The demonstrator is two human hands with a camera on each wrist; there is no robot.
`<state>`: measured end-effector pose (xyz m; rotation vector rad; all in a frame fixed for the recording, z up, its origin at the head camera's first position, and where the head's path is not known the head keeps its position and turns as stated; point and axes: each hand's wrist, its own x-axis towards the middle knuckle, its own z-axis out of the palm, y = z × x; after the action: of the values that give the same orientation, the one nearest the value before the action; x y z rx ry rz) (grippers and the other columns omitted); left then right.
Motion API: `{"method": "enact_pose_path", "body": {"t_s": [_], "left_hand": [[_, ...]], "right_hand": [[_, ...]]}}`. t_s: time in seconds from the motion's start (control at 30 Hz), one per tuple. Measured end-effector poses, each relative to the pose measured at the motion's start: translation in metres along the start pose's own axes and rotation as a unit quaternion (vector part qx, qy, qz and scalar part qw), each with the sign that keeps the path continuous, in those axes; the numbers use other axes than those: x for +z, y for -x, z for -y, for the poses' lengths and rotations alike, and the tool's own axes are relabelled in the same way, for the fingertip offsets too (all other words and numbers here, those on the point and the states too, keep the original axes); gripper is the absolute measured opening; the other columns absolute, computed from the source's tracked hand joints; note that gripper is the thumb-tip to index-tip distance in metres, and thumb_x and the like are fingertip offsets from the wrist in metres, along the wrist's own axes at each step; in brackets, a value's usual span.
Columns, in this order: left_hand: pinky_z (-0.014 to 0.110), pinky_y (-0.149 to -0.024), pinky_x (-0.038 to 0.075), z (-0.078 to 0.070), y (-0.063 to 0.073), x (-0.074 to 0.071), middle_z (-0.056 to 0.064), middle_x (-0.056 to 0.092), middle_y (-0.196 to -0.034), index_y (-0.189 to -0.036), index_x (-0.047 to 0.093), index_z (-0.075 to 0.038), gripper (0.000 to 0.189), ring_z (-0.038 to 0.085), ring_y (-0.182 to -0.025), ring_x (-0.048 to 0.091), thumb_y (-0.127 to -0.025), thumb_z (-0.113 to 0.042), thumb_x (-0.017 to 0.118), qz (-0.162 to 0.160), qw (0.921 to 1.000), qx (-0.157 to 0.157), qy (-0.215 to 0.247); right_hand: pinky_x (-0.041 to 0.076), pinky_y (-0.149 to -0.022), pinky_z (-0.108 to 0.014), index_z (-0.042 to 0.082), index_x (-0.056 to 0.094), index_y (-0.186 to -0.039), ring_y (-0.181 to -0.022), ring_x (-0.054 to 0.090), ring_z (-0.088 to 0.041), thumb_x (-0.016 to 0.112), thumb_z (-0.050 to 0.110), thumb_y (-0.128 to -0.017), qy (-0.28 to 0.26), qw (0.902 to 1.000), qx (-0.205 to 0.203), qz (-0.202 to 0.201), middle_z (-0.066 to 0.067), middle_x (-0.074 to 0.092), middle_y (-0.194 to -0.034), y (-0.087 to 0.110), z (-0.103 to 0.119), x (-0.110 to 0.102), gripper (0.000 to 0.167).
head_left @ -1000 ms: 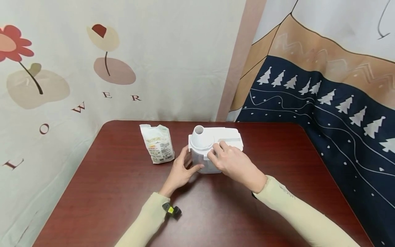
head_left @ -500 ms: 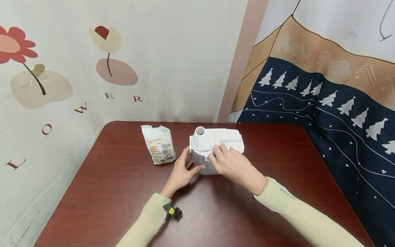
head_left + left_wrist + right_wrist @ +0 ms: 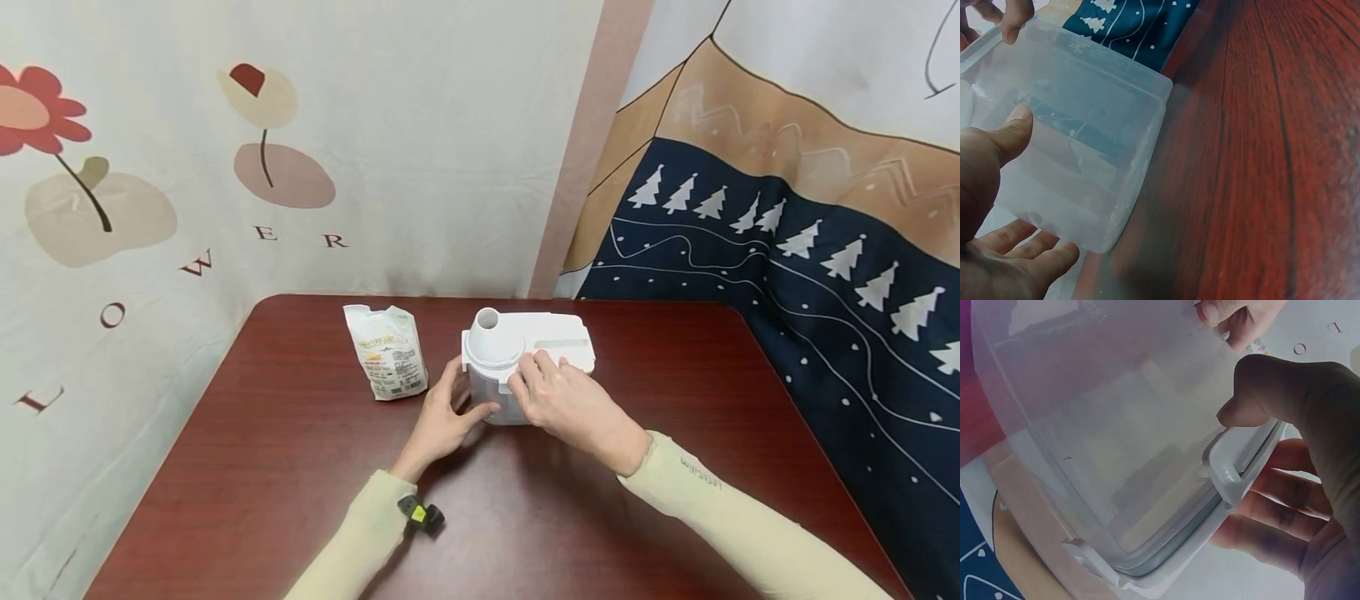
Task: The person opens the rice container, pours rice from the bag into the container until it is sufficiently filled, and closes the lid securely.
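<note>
A translucent plastic storage container (image 3: 491, 402) with a white lid (image 3: 555, 327) stands upright on the table. A round white spout (image 3: 491, 337) rises from the lid's left part. My left hand (image 3: 441, 417) holds the container's left side, with the thumb on the front wall (image 3: 1091, 181) and the fingers round the side. My right hand (image 3: 573, 404) grips the lid's front edge near a white latch (image 3: 1225, 465). In the right wrist view its thumb presses by that latch, while the fingers lie over the lid. I cannot tell whether the latch is fastened.
A white printed packet (image 3: 390, 354) stands just left of the container, close to my left fingers. The dark red wooden table (image 3: 300, 500) ends at a patterned cloth backdrop (image 3: 435, 167). A second white latch (image 3: 1091, 559) shows on the lid.
The head view has shifted slightly. Both hands stay on the container and lid in nearly the same places; the right fingers move only a little.
</note>
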<state>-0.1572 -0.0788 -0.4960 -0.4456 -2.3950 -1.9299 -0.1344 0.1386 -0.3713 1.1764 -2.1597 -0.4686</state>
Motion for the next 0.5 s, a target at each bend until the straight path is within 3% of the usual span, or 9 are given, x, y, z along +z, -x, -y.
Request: {"method": "enact_pose_path", "body": {"t_s": [0.1,0.23,0.4,0.5], "left_hand": [[0.047,-0.114,0.047,0.0013,0.0008,-0.0003,0.011,0.055,-0.149,-0.15,0.042,-0.024,0.08,0.032,-0.141,0.052,-0.084,-0.017,0.086,-0.002,1.0,-0.005,0.001],[0.047,-0.114,0.047,0.0009,0.001,-0.0002,0.011,0.054,-0.15,-0.151,0.041,-0.025,0.082,0.032,-0.141,0.051,-0.084,-0.018,0.086,-0.002,1.0,-0.007,0.0],[0.046,-0.113,0.048,-0.0003,0.0,-0.0002,0.011,0.055,-0.149,-0.151,0.041,-0.025,0.081,0.031,-0.141,0.052,-0.084,-0.019,0.086,0.002,1.0,-0.001,-0.003],[0.047,-0.113,0.048,0.0001,-0.0005,-0.0001,0.012,0.056,-0.147,-0.15,0.042,-0.023,0.08,0.032,-0.14,0.053,-0.083,-0.016,0.087,0.0,1.0,0.006,-0.001]], "right_hand": [[0.052,-0.054,-0.029,0.002,0.059,-0.095,-0.076,0.055,-0.023,0.06,-0.001,-0.095,-0.003,1.0,-0.003,0.0,-0.013,0.06,-0.089,-0.0009,0.0006,-0.0003,0.003],[0.053,-0.054,-0.03,0.001,0.058,-0.095,-0.075,0.055,-0.023,0.071,0.002,-0.09,-0.001,1.0,-0.002,-0.002,-0.014,0.06,-0.09,-0.0017,0.0008,-0.0011,0.014],[0.056,-0.056,-0.031,0.0,0.06,-0.095,-0.076,0.055,-0.023,0.06,-0.002,-0.094,0.005,1.0,0.0,-0.001,-0.015,0.061,-0.09,-0.0007,0.0013,-0.0013,0.002],[0.058,-0.058,-0.033,-0.001,0.061,-0.095,-0.076,0.056,-0.024,0.055,-0.003,-0.094,0.011,0.9999,0.0,-0.006,-0.016,0.062,-0.091,-0.0002,0.0019,-0.0009,0.006]]}}
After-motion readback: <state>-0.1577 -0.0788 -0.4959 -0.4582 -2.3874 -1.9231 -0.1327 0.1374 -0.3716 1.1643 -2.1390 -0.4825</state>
